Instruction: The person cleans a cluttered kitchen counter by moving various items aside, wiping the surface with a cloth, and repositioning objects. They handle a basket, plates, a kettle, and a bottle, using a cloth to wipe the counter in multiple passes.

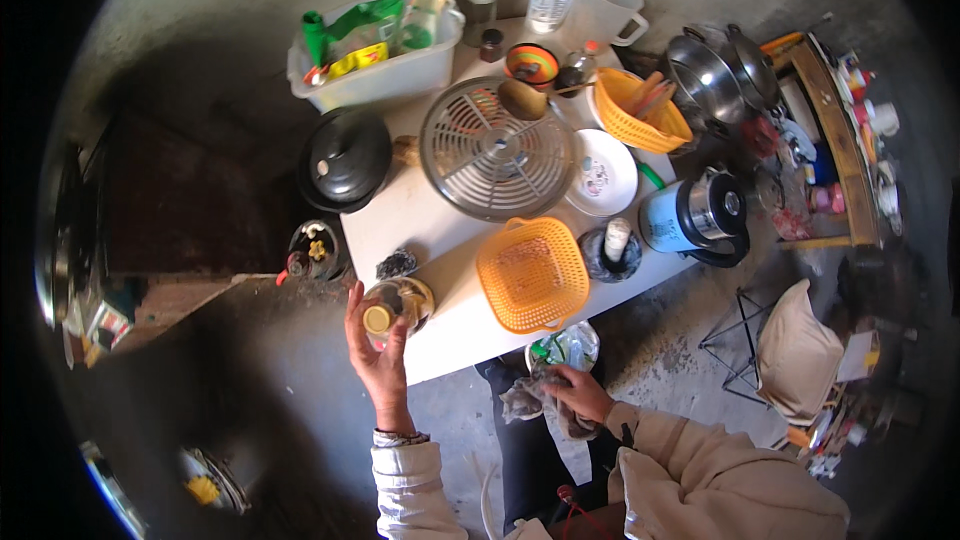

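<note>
With fingers and thumb on either side, my left hand [381, 375] grips a small jar with a gold lid [377, 319] at the table's left front corner. Just behind it is a larger clear container [416, 300] with contents I cannot make out. My right hand [581, 392] holds a crumpled grey cloth [551, 401] above my lap, off the table's front edge. A dark crumpled bundle [396, 264] rests on the white table [442, 345] behind the jar. To the right of the jar stands an orange plastic basket [534, 274].
Around the table stand a black lidded pot [346, 157], a slotted steamer rack [499, 187], a white plate [604, 172], a stone mortar [600, 264] with pestle and a blue kettle [667, 217]. A bin [592, 352] is below the front edge; a folding stool [799, 352] stands right.
</note>
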`<state>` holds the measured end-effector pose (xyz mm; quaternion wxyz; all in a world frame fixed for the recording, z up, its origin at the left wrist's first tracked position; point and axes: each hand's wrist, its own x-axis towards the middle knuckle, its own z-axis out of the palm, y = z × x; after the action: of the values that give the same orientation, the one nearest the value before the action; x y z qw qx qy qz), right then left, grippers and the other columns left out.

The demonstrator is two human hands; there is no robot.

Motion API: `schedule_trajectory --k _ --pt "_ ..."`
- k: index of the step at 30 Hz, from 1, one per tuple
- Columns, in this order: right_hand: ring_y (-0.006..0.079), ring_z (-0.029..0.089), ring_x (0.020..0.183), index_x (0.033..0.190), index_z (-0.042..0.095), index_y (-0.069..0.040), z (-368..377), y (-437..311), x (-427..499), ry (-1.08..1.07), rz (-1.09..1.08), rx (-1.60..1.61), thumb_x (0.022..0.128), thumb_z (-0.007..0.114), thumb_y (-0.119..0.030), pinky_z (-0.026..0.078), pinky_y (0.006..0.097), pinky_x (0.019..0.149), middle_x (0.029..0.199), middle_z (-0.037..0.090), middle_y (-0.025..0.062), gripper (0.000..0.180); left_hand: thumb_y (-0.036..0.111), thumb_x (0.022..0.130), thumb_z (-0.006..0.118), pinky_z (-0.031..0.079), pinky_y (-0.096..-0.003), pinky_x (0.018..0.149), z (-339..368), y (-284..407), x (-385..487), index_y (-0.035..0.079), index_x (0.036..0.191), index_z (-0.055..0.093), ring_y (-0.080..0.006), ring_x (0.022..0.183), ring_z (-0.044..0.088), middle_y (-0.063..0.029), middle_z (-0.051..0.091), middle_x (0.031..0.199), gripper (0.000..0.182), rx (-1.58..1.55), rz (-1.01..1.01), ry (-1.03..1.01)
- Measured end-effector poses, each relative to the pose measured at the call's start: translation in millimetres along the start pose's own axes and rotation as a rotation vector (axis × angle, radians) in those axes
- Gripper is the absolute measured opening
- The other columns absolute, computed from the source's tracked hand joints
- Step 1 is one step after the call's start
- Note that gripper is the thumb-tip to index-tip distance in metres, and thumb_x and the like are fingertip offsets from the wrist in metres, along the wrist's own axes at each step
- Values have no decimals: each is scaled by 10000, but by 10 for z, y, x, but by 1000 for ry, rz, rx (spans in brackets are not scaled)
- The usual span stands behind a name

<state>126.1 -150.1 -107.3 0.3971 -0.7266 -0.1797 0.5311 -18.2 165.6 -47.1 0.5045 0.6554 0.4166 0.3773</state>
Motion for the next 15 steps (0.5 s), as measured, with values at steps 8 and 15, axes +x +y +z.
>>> schedule_trajectory --k 8,15 --pt "173 603 1149 1245 637 40 -495 134 668 203 31 306 1085 457 -472 434 311 1031 1195 680 99 567 33 860 769 363 -424 1173 157 39 -132 -46 1368 588 -266 1352 526 -157 601 1422 545 -36 -52 120" --pt "162 694 898 1188 669 45 -382 151 1005 160 245 496 1046 554 -377 544 304 814 1059 735 83 459 47 855 787 367 -420 1171 276 369 -168 -51 1399 564 -264 1336 540 -161 594 1430 596 -34 -14 40"
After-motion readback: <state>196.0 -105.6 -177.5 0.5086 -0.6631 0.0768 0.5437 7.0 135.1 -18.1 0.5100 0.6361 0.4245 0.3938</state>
